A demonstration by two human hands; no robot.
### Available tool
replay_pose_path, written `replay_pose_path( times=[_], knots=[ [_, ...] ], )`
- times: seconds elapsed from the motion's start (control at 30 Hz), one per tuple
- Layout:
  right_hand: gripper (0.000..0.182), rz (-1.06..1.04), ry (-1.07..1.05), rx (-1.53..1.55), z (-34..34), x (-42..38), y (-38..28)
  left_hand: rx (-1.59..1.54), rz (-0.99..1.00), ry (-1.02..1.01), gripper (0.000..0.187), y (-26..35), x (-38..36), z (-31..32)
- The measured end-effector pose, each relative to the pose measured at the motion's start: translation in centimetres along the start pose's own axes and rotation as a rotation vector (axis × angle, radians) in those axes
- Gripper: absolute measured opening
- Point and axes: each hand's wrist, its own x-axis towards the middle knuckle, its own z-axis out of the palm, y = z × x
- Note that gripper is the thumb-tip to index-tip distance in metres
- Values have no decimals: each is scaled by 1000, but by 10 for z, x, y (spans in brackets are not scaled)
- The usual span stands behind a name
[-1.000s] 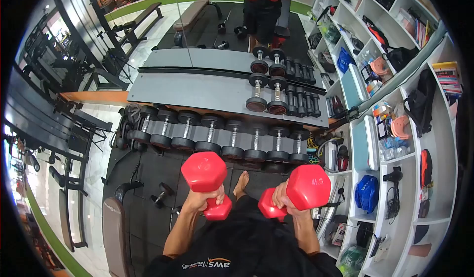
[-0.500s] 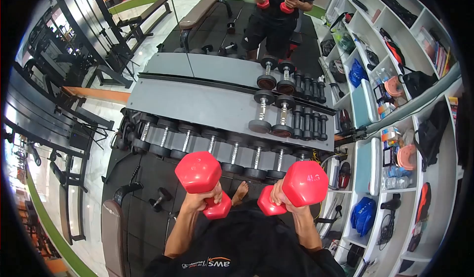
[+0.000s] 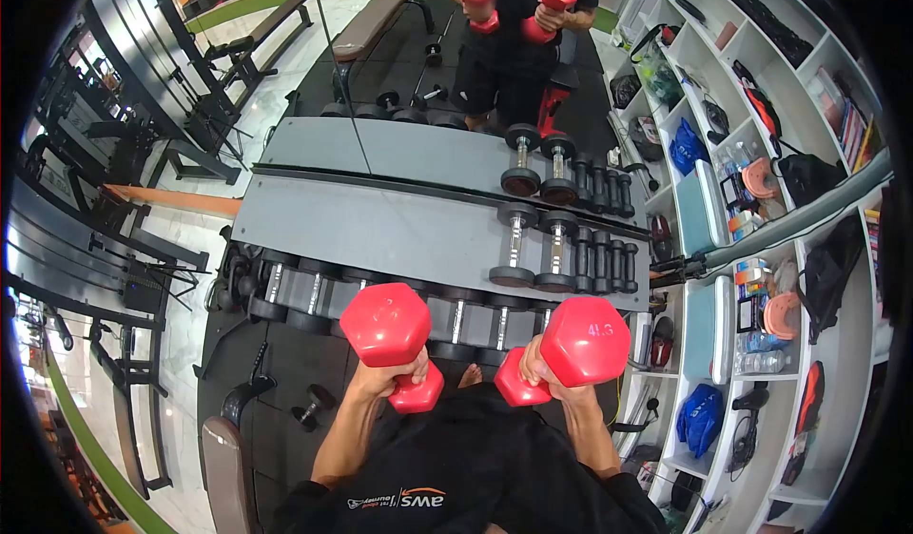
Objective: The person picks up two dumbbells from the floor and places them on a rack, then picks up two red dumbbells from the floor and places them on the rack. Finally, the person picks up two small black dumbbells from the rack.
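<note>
My left hand [image 3: 378,378] is wrapped round the handle of a red hexagonal dumbbell [image 3: 385,325], its large head up and the other head lower right. My right hand [image 3: 552,370] grips a second red dumbbell [image 3: 588,342] with white markings on its upper head; the lower head is to the left. The two dumbbells are apart, in front of the black shirt. Parts of the fingers are hidden behind the heads.
Ahead stands a grey rack [image 3: 380,220] with black dumbbells on top and below. A mirror behind it reflects a person holding red dumbbells. White shelves [image 3: 761,410] line the right; a bench [image 3: 224,467] is lower left.
The view has shifted, so the rack sits slightly lower and the mirror reflection has moved left. Both red dumbbells stay held, at nearly the same place in view.
</note>
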Motion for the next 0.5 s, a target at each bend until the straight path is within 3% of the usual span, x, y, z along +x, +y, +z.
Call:
replay_pose_path(
  times=[0.3,0.5],
  knots=[
    [16,-30,106,-81,3,50,35,117,-101,92,17,55,39,-60],
    [14,58,272,-145,9,75,64,89,-93,37,18,67,67,-88]
  ],
)
